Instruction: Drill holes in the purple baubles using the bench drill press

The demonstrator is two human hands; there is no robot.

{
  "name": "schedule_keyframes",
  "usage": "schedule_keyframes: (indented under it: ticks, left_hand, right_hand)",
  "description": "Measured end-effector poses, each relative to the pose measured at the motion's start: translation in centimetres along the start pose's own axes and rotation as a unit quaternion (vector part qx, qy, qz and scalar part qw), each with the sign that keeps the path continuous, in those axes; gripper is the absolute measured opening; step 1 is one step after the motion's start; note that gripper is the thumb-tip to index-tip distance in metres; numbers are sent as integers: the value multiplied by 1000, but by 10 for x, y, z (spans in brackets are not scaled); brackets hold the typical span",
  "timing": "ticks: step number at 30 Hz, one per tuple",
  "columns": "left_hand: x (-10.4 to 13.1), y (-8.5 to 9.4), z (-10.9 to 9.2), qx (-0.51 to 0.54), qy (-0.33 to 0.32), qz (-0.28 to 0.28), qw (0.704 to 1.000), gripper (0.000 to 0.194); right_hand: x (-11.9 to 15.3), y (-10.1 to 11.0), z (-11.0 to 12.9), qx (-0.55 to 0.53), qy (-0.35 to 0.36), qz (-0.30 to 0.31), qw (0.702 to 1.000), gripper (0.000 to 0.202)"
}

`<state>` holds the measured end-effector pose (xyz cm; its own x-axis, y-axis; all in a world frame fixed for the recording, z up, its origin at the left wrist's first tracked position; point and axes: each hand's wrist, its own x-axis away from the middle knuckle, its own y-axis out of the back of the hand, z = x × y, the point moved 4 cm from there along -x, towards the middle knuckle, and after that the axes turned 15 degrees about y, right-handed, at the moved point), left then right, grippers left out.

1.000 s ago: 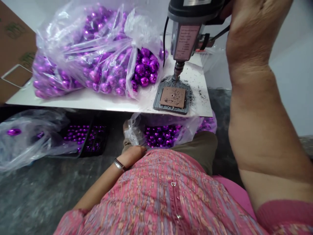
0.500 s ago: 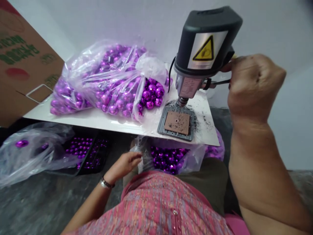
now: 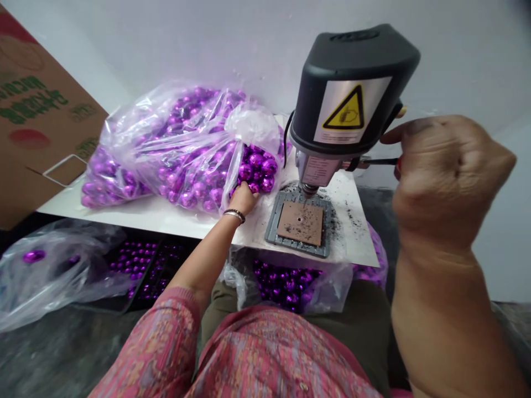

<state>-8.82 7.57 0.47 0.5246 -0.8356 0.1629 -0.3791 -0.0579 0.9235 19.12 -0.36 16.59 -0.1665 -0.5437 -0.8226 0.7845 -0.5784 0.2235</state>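
My left hand [image 3: 244,200] reaches to the mouth of a clear plastic bag [image 3: 166,138] and touches the shiny purple balls [image 3: 258,168] there. Its fingertips are hidden among the balls, so I cannot see whether one is gripped. Raised at the right, my right hand [image 3: 448,182] is closed round the feed lever [image 3: 379,161] of a small drill press [image 3: 352,88]. Under the drill bit, a brown square block [image 3: 302,222] with a small hole lies on the grey base plate [image 3: 271,235]. Dark shavings are scattered over both.
A cardboard box [image 3: 37,127] stands at the left end of the white table [image 3: 157,218]. Below are a dark tray [image 3: 141,271] of purple balls, a loose plastic bag [image 3: 53,276], and another open bag of balls [image 3: 286,284] at my lap.
My left hand has moved from beside my lap up to the balls at the bag's mouth on the table. My right hand stays on the lever.
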Motion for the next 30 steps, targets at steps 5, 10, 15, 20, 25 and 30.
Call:
schedule_keyframes:
  ticks: [5, 10, 15, 20, 25, 30]
  left_hand:
    - [4, -10, 11, 113, -59, 92, 988, 46]
    - [-6, -16, 20, 189, -8, 104, 976, 35]
    - [-5, -30, 13, 191, -54, 170, 965, 40]
    - [6, -24, 13, 199, -47, 161, 965, 51]
    - [21, -14, 17, 469, -8, 296, 832, 66]
    - [45, -23, 14, 568, -35, 483, 666, 60]
  right_hand:
    - [1, 1, 1, -8, -10, -4, 1000, 36]
    - [3, 1, -1, -21, -1, -29, 999, 33]
    - [5, 0, -4, -18, -5, -22, 1000, 33]
    - [5, 0, -3, -28, 11, -29, 999, 34]
    - [4, -1, -5, -24, 14, -29, 999, 34]
    - [4, -1, -1, -27, 14, -26, 999, 38]
